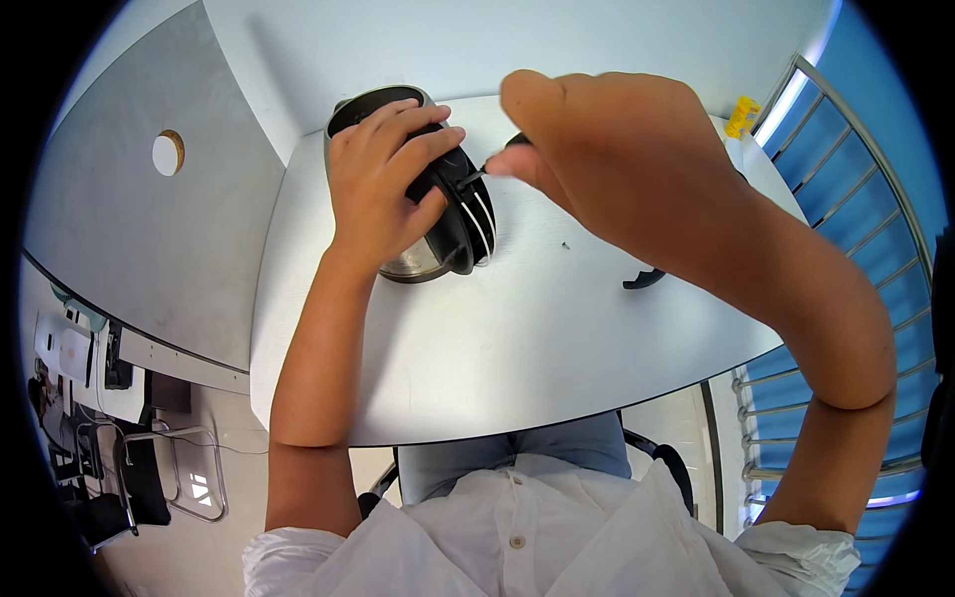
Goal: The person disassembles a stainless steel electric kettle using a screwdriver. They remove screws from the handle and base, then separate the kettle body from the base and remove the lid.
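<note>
A steel and black electric kettle (410,263) stands on the white table, its open top toward the wall. White wires (479,221) show along its black handle side. My left hand (376,184) is wrapped over the kettle's rim and handle, holding it. In my right hand (622,139) is a screwdriver (472,180), its thin shaft reaching the black handle part; the fist hides most of its grip. To the right on the table lies a curved black plastic piece (644,280), partly under my right forearm. A tiny dark bit (565,245), perhaps a screw, lies nearer the kettle.
The white table (497,368) has a curved front edge close to my lap. A yellow object (741,117) sits at the far right corner, by a metal railing (875,159). At left stands a grey panel (149,229) with a round hole. A chair (149,478) is beyond it.
</note>
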The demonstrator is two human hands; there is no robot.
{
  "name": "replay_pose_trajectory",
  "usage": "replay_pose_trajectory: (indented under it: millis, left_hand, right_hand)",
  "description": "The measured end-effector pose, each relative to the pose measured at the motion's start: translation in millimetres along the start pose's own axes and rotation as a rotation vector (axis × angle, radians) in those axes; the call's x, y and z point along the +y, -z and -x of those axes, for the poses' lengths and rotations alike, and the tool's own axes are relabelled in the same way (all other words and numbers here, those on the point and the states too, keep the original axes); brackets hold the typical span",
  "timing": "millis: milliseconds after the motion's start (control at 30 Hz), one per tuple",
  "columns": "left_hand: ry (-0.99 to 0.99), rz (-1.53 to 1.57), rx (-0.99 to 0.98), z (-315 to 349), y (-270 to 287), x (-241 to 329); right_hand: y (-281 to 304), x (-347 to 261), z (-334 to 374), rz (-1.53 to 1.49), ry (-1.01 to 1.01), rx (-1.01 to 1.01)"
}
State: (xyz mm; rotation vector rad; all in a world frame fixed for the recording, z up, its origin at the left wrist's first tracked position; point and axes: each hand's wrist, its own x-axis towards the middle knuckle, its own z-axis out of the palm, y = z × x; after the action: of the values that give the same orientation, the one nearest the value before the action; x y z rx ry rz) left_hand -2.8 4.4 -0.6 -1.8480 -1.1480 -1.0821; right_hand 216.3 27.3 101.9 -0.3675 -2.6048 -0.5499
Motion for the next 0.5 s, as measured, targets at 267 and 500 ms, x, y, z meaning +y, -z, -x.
replay_pose_trajectory:
  millis: [267,500]
  left_hand:
    - [0.017,0.022,-0.027,0,4,0]
    - [0.029,0.014,-0.020,0,3,2]
  right_hand:
    - [-5,8,1,-0.108,0.072,0.057]
    - [1,-3,-1,-0.111,0.011,0.040]
